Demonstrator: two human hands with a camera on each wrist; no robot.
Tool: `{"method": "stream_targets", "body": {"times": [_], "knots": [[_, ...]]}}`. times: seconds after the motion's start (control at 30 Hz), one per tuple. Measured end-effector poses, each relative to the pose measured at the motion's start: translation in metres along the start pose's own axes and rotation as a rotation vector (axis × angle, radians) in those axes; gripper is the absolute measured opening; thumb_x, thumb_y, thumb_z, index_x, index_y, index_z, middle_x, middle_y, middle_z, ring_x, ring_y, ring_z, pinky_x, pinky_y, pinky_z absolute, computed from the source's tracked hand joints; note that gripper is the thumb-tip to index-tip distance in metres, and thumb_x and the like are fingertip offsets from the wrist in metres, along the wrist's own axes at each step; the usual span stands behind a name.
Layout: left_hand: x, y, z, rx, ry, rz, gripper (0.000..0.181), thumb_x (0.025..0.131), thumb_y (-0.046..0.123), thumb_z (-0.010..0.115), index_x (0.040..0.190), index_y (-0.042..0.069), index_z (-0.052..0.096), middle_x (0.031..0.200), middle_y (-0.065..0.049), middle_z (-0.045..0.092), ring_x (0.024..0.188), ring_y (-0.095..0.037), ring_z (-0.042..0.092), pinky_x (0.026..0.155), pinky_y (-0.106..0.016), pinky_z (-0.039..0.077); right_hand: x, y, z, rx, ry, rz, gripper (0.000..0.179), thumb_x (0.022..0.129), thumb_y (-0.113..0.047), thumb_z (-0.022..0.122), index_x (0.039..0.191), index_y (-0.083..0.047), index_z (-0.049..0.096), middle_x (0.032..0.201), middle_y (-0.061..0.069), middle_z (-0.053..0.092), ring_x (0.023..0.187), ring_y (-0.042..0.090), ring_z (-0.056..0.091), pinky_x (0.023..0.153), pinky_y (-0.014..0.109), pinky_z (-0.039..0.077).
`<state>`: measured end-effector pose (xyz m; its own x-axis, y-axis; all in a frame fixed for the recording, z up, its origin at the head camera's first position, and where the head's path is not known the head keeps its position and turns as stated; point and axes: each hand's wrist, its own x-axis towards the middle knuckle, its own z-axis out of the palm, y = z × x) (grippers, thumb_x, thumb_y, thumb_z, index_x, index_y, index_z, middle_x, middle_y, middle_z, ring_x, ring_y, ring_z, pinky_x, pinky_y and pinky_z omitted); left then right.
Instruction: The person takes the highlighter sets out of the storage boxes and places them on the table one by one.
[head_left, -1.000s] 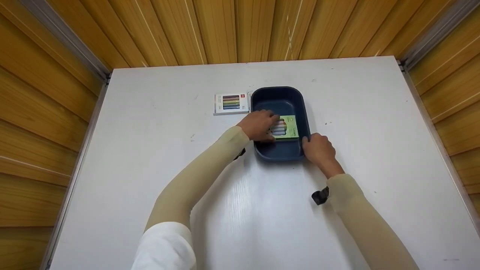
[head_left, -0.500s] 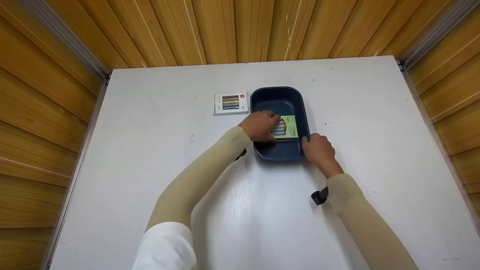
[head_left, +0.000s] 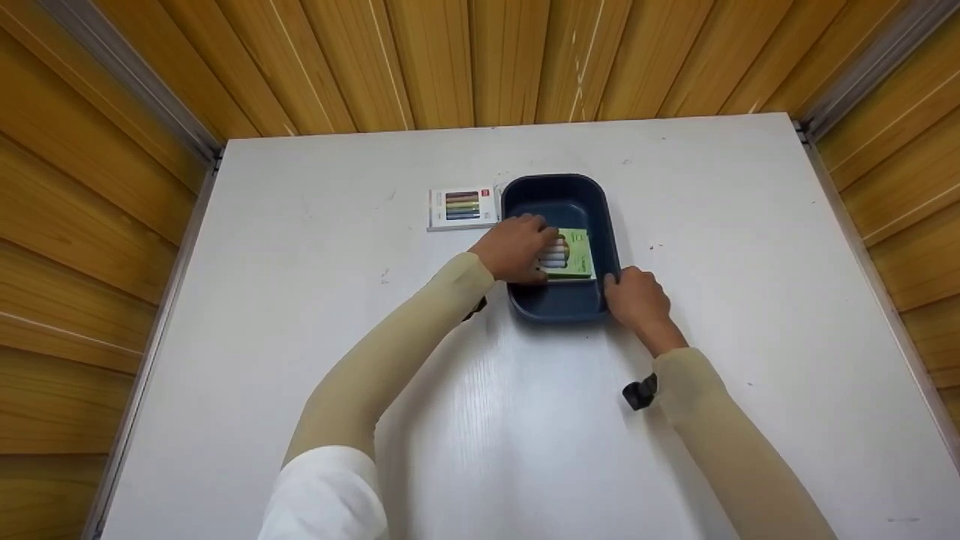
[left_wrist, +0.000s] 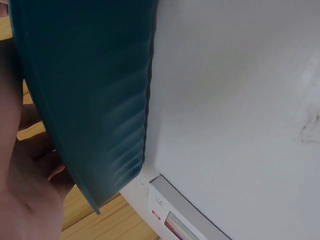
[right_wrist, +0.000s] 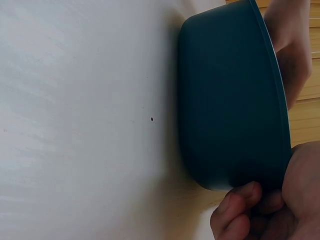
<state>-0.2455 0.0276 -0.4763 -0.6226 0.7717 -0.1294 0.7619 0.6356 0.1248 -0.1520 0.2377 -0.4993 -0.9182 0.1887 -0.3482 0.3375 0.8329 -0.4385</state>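
Note:
A dark blue rectangular bin (head_left: 559, 304) stands on the white table with its long sides running away from me. Inside it is a flat green box (head_left: 579, 251) with several pale sticks shown on its front. My left hand (head_left: 516, 247) reaches over the bin's left wall and holds the green box, fingers at its far side and thumb at its near edge; the palm hides the box's left end. With thumb on the rim and fingers outside the wall, my right hand (head_left: 639, 301) grips the bin near its front right corner. In the right wrist view, curled fingertips (right_wrist: 227, 210) press its outer wall.
A white box (head_left: 463, 208) with a window showing several coloured sticks lies flat just left of the bin's far half. Wood-look panels (head_left: 510, 60) wall off the table's back and both sides.
My left hand and the green box have shifted slightly left and away from me, and the box now sits a little tilted. The right hand and the bin stay put.

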Motion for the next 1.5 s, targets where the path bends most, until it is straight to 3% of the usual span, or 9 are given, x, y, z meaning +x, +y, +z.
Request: {"method": "stream_targets", "body": {"times": [0.43, 0.73, 1.5], "knots": [[-0.004, -0.001, -0.003, 0.019, 0.106, 0.061, 0.064, 0.082, 0.048, 0.067, 0.133, 0.012, 0.05, 0.126, -0.008, 0.055, 0.113, -0.023, 0.052, 0.104, -0.037, 0.042, -0.002, -0.002, -0.002, -0.003, -0.004, -0.004, 0.042, 0.101, -0.03, 0.036, 0.087, 0.0, 0.062, 0.081, 0.014, 0.062, 0.068, 0.024, 0.055, 0.054, 0.033, 0.04], [-0.009, 0.001, -0.009, 0.014, 0.108, 0.048, 0.066, 0.083, 0.049, 0.065, 0.136, 0.014, 0.047, 0.132, -0.006, 0.052, 0.12, -0.022, 0.048, 0.108, -0.037, 0.038, -0.002, -0.003, -0.003, -0.005, -0.001, -0.007, 0.044, 0.101, -0.031, 0.037, 0.095, 0.004, 0.062, 0.094, 0.023, 0.065, 0.075, 0.028, 0.058, 0.058, 0.037, 0.043], [-0.016, -0.004, -0.013, 0.024, 0.168, 0.05, 0.064, 0.084, 0.053, 0.06, 0.134, 0.016, 0.047, 0.131, -0.005, 0.05, 0.115, -0.021, 0.046, 0.1, -0.035, 0.04, -0.002, -0.002, -0.002, -0.004, 0.01, -0.005, 0.044, 0.1, -0.031, 0.038, 0.091, 0.003, 0.064, 0.086, 0.018, 0.066, 0.069, 0.025, 0.058, 0.055, 0.034, 0.042]]}}
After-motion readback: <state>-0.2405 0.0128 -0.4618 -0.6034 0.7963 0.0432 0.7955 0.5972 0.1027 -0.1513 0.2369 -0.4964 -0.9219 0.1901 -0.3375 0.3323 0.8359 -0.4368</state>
